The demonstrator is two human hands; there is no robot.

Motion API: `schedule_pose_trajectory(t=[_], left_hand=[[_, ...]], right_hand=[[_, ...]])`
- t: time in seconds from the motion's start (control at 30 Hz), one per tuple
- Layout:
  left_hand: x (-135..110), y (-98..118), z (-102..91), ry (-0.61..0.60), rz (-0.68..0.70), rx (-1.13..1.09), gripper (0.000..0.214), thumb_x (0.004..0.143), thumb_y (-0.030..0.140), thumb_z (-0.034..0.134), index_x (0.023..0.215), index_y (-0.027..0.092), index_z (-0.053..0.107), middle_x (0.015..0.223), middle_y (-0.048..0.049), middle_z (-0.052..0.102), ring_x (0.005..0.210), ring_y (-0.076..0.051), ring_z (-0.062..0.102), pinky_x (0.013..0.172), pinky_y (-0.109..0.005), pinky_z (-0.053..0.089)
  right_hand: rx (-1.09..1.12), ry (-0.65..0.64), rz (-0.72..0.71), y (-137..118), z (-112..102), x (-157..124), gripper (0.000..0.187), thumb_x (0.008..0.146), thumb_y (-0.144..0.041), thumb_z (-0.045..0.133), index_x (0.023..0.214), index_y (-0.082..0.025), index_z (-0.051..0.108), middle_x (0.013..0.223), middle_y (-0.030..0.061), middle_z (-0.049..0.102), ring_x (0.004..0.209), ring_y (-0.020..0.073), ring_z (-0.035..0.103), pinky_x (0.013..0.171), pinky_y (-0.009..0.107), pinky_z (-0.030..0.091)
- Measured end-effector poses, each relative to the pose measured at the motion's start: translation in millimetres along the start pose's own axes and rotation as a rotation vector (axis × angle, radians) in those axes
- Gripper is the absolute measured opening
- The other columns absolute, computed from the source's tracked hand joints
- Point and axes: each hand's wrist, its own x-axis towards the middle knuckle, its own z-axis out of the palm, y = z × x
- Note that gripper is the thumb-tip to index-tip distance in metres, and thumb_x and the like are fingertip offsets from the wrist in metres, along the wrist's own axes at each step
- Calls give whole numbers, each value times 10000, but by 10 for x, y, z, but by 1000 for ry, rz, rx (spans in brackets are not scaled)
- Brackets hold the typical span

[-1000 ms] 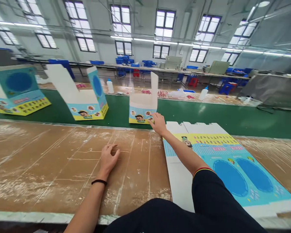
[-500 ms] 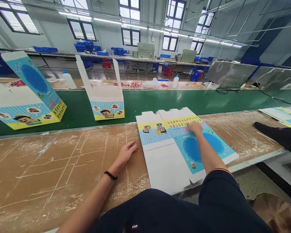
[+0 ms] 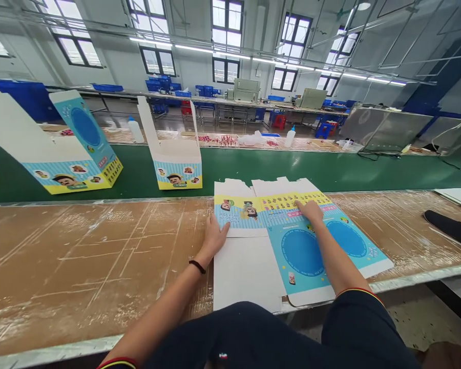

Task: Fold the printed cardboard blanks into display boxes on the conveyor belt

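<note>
A flattened printed carton (image 3: pixel 246 261) lies on the brown work surface in front of me, with white, yellow and blue panels. My left hand (image 3: pixel 215 237) is against its left edge, the thumb apart from the fingers and resting on the yellow-striped panel. On the upper middle of the carton presses my right hand (image 3: pixel 310 211), its index finger stretched forward over the row of small printed figures; the other fingers are partly hidden. Neither hand lifts the carton.
Two opened cartons, one larger (image 3: pixel 67 171) and one narrower (image 3: pixel 180 174), stand on the green belt (image 3: pixel 230 166) at left. White bottles with blue caps (image 3: pixel 290 137) are behind it. At far right, a dark sleeve (image 3: pixel 451 228) reaches in near another flat carton (image 3: pixel 459 199).
My left hand has moved from the bare surface to the carton's left edge. The carton's left panel has turned straighter. My right hand stays on the carton. The view has shifted left.
</note>
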Motion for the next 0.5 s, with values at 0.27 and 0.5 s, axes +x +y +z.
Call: schedule_pose_trajectory(t=[0.27,0.5], left_hand=[[46,346,-713,-81,-97,-562,560,564,354,824,1036,152,600,1017,-133,749,975,-323,732,925,-507,596],[294,957,-1935,72,267,-515,703,437,442,994,994,137,694,904,-88,727,803,-225,684,827,-414,615]], right_hand=[[599,-37,-265,-303,-367,-174,455,776,-544,564,899,-125,433,732,2,493,652,2,392,604,134,352],[1124,-206,-748,-922,-776,-991,904,312,-692,918,949,-137,598,899,48,667,759,80,622,647,210,560]])
